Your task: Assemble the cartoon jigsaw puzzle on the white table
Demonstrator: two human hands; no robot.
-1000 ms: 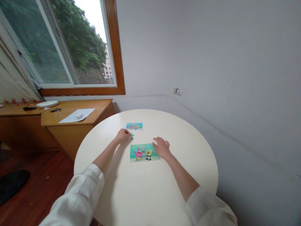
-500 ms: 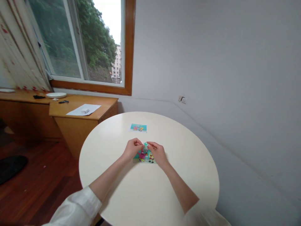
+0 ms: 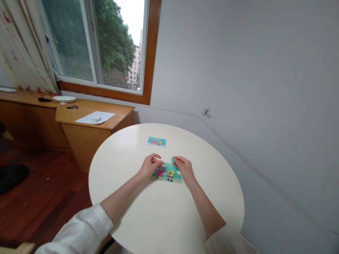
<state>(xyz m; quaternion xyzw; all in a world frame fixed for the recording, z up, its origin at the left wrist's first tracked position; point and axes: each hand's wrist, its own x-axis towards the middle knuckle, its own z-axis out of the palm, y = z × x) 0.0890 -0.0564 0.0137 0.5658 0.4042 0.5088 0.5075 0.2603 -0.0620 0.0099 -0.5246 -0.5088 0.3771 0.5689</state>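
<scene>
A teal cartoon jigsaw puzzle (image 3: 169,175), with a pink figure and a yellow square one, lies flat on the white round table (image 3: 159,218). Between thumb and fingertips, my right hand (image 3: 184,168) pinches a small teal puzzle piece (image 3: 172,160) just over the puzzle's top edge. My left hand (image 3: 149,165) is at the puzzle's upper left corner, its thumb on or just above it. A gap shows between that thumb and the index finger, with nothing visible in it. A pale piece-shaped patch shows near the puzzle's right side.
Farther back on the table lies a picture card (image 3: 156,141) with similar cartoon figures. To the left, a wooden desk (image 3: 122,111) bears a white sheet (image 3: 94,117) with a small white block, a white plate (image 3: 64,99) and small dark items. A wall stands close behind the table.
My right hand has moved right, away from my left hand, carrying the teal puzzle piece and uncovering the puzzle's right part. My left hand stays at the upper left corner. The camera view has shifted slightly.
</scene>
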